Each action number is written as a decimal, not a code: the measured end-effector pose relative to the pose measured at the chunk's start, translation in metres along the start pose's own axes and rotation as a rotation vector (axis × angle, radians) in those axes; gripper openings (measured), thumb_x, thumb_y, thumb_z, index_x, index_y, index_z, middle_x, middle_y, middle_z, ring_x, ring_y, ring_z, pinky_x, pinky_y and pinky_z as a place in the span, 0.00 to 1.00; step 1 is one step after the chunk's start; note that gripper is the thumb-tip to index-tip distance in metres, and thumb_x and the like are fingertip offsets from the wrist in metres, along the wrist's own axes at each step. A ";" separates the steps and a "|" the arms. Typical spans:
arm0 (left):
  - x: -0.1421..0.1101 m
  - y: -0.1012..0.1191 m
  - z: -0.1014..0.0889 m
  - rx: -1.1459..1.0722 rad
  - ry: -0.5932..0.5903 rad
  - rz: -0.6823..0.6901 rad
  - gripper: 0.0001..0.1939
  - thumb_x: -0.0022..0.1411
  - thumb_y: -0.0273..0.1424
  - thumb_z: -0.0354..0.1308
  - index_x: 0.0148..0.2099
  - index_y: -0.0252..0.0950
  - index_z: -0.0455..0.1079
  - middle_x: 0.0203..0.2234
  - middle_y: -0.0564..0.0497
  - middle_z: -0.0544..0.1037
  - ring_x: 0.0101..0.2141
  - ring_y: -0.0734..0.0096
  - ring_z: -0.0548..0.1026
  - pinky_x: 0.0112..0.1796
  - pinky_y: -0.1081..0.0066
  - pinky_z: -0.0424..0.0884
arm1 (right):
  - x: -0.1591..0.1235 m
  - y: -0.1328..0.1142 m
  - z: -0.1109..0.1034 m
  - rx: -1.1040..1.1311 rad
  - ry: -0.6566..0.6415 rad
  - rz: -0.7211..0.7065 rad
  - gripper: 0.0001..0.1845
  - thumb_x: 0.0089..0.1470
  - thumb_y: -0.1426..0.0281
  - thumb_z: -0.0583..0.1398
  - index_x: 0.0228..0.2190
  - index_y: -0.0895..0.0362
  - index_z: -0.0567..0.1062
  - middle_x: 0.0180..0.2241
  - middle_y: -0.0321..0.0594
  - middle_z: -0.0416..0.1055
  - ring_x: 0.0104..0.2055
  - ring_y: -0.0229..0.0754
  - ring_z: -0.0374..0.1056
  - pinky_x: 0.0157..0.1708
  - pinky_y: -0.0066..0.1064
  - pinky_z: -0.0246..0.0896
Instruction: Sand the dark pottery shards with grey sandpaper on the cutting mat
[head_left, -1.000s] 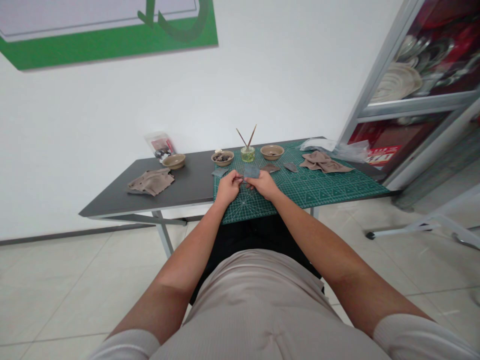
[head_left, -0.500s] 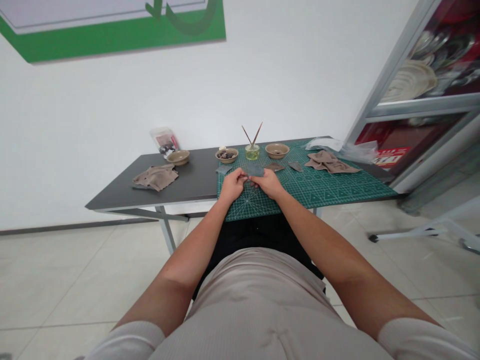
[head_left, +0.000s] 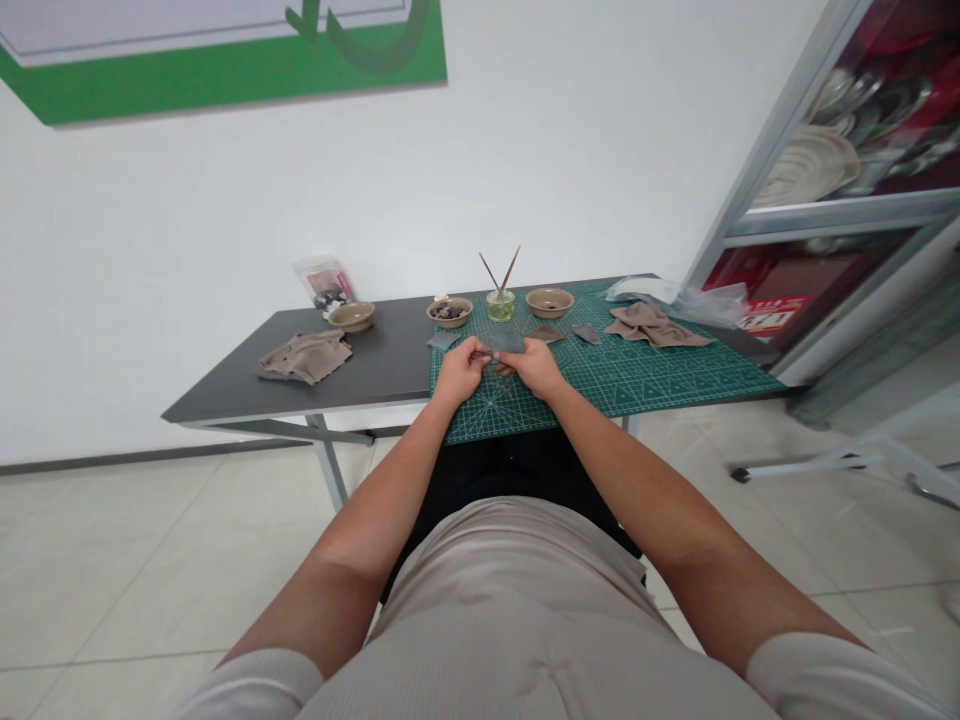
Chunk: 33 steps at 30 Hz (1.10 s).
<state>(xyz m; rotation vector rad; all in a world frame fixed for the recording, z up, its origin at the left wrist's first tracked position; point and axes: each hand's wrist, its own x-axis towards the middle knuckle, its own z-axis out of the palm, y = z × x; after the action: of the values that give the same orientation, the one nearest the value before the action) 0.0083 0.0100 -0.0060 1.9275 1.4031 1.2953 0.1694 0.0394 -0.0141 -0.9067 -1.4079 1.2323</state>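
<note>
Left hand (head_left: 461, 368) and right hand (head_left: 535, 367) grip a small gray sheet (head_left: 508, 342) between the fingers, over a green cutting mat (head_left: 637, 385) laid on the counter (head_left: 382, 365) as work surface; jar of brushes (head_left: 501, 306) and bowl (head_left: 450, 313) sit within reach.

Left hand (head_left: 461, 370) and right hand (head_left: 536, 367) hold grey sheet (head_left: 507, 342) over green cutting mat (head_left: 660, 385); jar (head_left: 500, 306) at 12 o'clock, bowl (head_left: 549, 302) at 1.

No wording legible, a red printed card with pale lettering (head_left: 776, 314) too small to read, a small label on a clear plastic bag (head_left: 324, 283) blurred, curved dark green strokes on a green-bordered white wall panel (head_left: 360, 30) cut off by the frame
</note>
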 end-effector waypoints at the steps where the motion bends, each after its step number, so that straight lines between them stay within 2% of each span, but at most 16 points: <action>1: 0.000 0.000 0.000 -0.009 -0.014 -0.007 0.04 0.60 0.24 0.55 0.34 0.38 0.66 0.27 0.55 0.75 0.30 0.70 0.73 0.35 0.70 0.68 | 0.000 0.000 0.000 0.013 -0.001 0.007 0.19 0.37 0.59 0.72 0.28 0.60 0.77 0.23 0.41 0.76 0.26 0.42 0.73 0.26 0.32 0.68; 6: -0.001 0.003 -0.002 0.011 0.012 0.022 0.03 0.59 0.25 0.55 0.34 0.38 0.67 0.25 0.56 0.74 0.29 0.71 0.72 0.36 0.70 0.68 | 0.000 -0.003 0.000 0.065 0.004 0.016 0.17 0.38 0.62 0.72 0.28 0.60 0.78 0.22 0.39 0.76 0.25 0.40 0.72 0.26 0.30 0.66; 9: -0.002 0.004 -0.003 0.011 0.013 0.008 0.03 0.59 0.26 0.55 0.32 0.38 0.66 0.24 0.56 0.73 0.29 0.71 0.72 0.36 0.71 0.67 | 0.000 -0.006 0.000 0.087 -0.007 0.033 0.18 0.37 0.61 0.72 0.27 0.61 0.77 0.21 0.39 0.75 0.23 0.39 0.70 0.25 0.29 0.64; 13: -0.001 0.004 -0.003 -0.054 -0.005 -0.016 0.03 0.59 0.25 0.55 0.34 0.37 0.68 0.24 0.56 0.73 0.28 0.71 0.72 0.35 0.71 0.68 | -0.001 -0.007 0.000 0.071 -0.036 0.038 0.19 0.35 0.60 0.73 0.27 0.61 0.78 0.21 0.39 0.75 0.24 0.38 0.69 0.25 0.28 0.63; 21: -0.002 -0.002 -0.003 -0.063 -0.047 0.010 0.01 0.59 0.27 0.57 0.36 0.37 0.69 0.26 0.55 0.76 0.29 0.71 0.73 0.35 0.71 0.68 | -0.008 -0.006 -0.005 0.013 -0.041 0.029 0.14 0.41 0.61 0.69 0.27 0.59 0.78 0.21 0.36 0.74 0.23 0.37 0.67 0.25 0.29 0.62; 25: -0.002 -0.002 -0.004 -0.068 -0.054 -0.014 0.00 0.59 0.29 0.58 0.35 0.38 0.69 0.26 0.56 0.76 0.29 0.72 0.72 0.34 0.71 0.67 | -0.009 -0.004 -0.006 -0.045 -0.006 0.040 0.12 0.42 0.62 0.68 0.25 0.58 0.78 0.21 0.35 0.73 0.22 0.37 0.65 0.26 0.30 0.61; 29: 0.002 0.000 -0.005 -0.122 -0.106 -0.015 0.01 0.58 0.28 0.59 0.34 0.38 0.69 0.25 0.56 0.75 0.28 0.73 0.71 0.32 0.72 0.65 | -0.011 -0.005 -0.005 -0.063 0.031 0.064 0.15 0.42 0.59 0.69 0.27 0.58 0.80 0.22 0.37 0.74 0.24 0.38 0.66 0.26 0.30 0.61; 33: 0.000 0.004 -0.007 -0.180 -0.131 -0.014 0.04 0.60 0.32 0.59 0.34 0.38 0.68 0.24 0.57 0.74 0.26 0.74 0.70 0.31 0.72 0.66 | -0.012 -0.012 -0.003 -0.065 0.042 0.095 0.16 0.40 0.58 0.71 0.24 0.58 0.79 0.20 0.37 0.74 0.23 0.38 0.66 0.25 0.30 0.61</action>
<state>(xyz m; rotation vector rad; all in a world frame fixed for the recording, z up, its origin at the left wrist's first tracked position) 0.0038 0.0070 0.0000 1.8428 1.1921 1.2206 0.1761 0.0258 -0.0048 -1.0489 -1.3917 1.2361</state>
